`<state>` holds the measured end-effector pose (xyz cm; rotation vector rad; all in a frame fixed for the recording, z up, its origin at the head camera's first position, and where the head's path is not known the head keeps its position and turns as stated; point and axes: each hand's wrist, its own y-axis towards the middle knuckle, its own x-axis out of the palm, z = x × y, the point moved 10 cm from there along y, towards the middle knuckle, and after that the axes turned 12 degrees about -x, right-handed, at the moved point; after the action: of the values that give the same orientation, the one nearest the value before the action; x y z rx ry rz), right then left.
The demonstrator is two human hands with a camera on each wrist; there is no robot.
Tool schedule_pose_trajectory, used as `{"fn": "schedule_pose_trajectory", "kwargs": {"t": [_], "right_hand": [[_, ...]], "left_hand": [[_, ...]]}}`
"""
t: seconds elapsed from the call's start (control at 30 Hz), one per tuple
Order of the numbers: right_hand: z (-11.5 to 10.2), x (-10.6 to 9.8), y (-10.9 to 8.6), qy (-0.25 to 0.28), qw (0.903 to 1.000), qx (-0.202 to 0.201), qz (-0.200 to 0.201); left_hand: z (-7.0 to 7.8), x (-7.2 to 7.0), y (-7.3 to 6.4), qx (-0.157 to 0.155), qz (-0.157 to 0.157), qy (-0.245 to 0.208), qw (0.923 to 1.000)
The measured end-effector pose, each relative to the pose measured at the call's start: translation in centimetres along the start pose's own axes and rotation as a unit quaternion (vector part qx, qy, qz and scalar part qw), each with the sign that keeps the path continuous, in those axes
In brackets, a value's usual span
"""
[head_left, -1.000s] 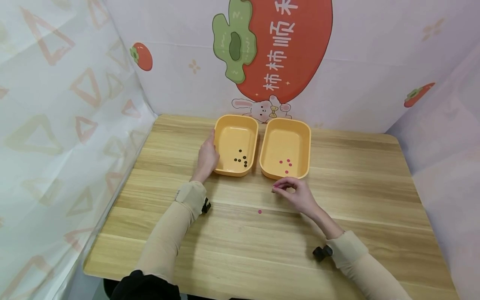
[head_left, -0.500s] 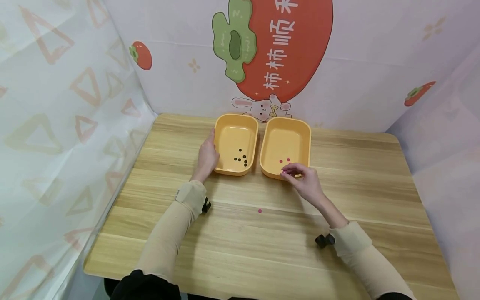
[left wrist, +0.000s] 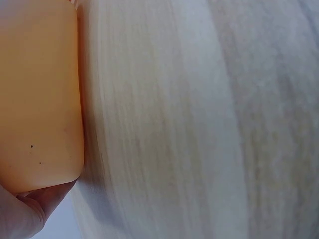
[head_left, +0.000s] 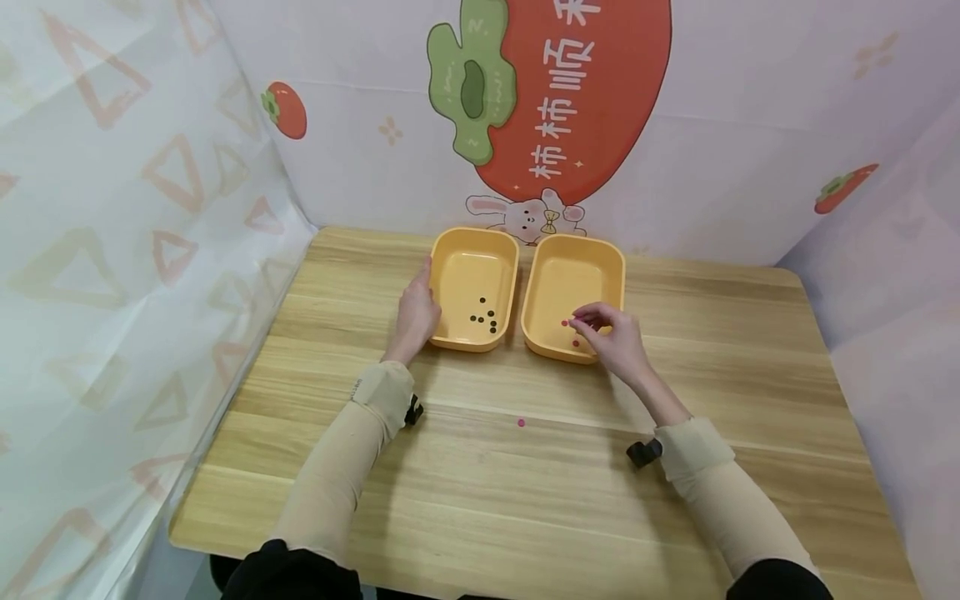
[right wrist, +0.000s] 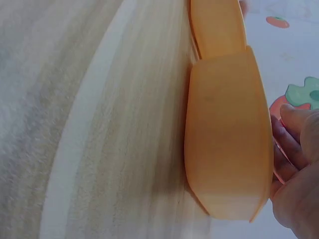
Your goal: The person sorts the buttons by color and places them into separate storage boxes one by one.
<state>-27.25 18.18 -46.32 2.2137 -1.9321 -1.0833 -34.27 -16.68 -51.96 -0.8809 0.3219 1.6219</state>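
Note:
My left hand (head_left: 417,315) holds the left side wall of a yellow-orange plastic box (head_left: 474,250); in the left wrist view its fingers (left wrist: 50,198) lie along that wall. Several small dark round pieces (head_left: 491,314) lie on this box's floor. My right hand (head_left: 617,340) reaches over the near right rim of a matching second box (head_left: 573,271), pinching a small pink round piece between thumb and fingertips. Beneath those fingertips lie more pink pieces (head_left: 576,343), partly hidden by the hand. In the right wrist view the second box's wall (right wrist: 227,134) hides the fingertips.
One loose pink round piece (head_left: 521,422) lies on the wooden table (head_left: 465,492), in front of the boxes. A printed cloth (head_left: 360,167) hangs close behind the two boxes, which stand side by side. Another cloth (head_left: 142,300) hangs along the left edge.
My right hand has moved forward from in front of the right box to over its inside, carrying the pink piece. The left hand and both boxes have stayed in place.

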Motion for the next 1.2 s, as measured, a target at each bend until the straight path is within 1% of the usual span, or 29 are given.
{"fn": "schedule_pose_trajectory", "kwargs": {"t": [0.13,0.27,0.3,0.33,0.5,0.53,0.57,0.6,0.7,0.73,0.83,0.9,0.93,1.0,1.03,1.17,1.2], "right_hand": [[0.7,-0.2,0.5,0.003,1.0,0.004,0.005],[1.3,-0.4,1.1,-0.004,0.9999,0.01,0.003],[1.4,-0.4,1.1,-0.006,0.9999,0.013,-0.001],[1.5,-0.4,1.2,-0.009,0.9998,0.018,-0.007],[1.8,0.1,1.2,-0.021,0.9983,0.038,-0.04],[1.8,0.2,1.2,-0.025,0.9981,0.038,-0.042],[1.7,0.2,1.2,-0.027,0.9979,0.038,-0.045],[1.7,0.3,1.2,-0.03,0.9977,0.039,-0.046],[1.3,0.4,1.1,-0.028,0.9977,0.038,-0.048],[1.1,0.4,1.0,-0.024,0.9977,0.038,-0.051],[0.6,0.6,0.7,-0.013,0.9975,0.037,-0.058],[0.2,0.6,0.6,-0.006,0.9976,0.035,-0.06],[-0.1,0.6,0.5,-0.004,0.9977,0.034,-0.059],[-0.7,0.4,0.4,0.001,0.9981,0.028,-0.055],[-1.0,0.3,0.3,0.005,0.9982,0.026,-0.053],[-2.3,0.2,0.0,0.023,0.9983,0.011,-0.053],[-2.6,0.2,0.0,0.026,0.9982,0.006,-0.054]], "left_hand": [[0.7,-0.4,-1.0,0.005,0.003,0.008,1.0],[0.3,-0.1,-0.5,0.001,0.006,0.009,0.9999],[0.4,-0.1,-0.5,0.002,0.005,0.008,1.0],[0.2,0.0,-0.2,0.001,0.008,0.012,0.9999],[0.5,-0.1,-0.5,0.011,0.011,0.015,0.9998],[0.5,-0.2,-0.5,0.013,0.012,0.015,0.9997],[0.7,-0.3,-0.9,0.016,0.011,0.011,0.9998],[0.7,-0.4,-0.9,0.017,0.012,0.011,0.9997],[0.6,-0.3,-0.7,0.015,0.013,0.013,0.9997],[0.3,-0.1,-0.3,0.011,0.013,0.017,0.9997],[0.3,0.0,-0.2,0.011,0.012,0.017,0.9997],[0.4,0.0,-0.3,0.013,0.011,0.013,0.9998],[0.6,-0.2,-0.6,0.015,0.011,0.01,0.9998],[0.5,-0.2,-0.5,0.015,0.01,0.009,0.9998],[0.3,-0.1,-0.1,0.014,0.012,0.013,0.9998],[-0.2,0.2,0.5,0.005,0.011,0.025,0.9996],[0.0,0.0,0.2,0.005,0.011,0.021,0.9997]]}}
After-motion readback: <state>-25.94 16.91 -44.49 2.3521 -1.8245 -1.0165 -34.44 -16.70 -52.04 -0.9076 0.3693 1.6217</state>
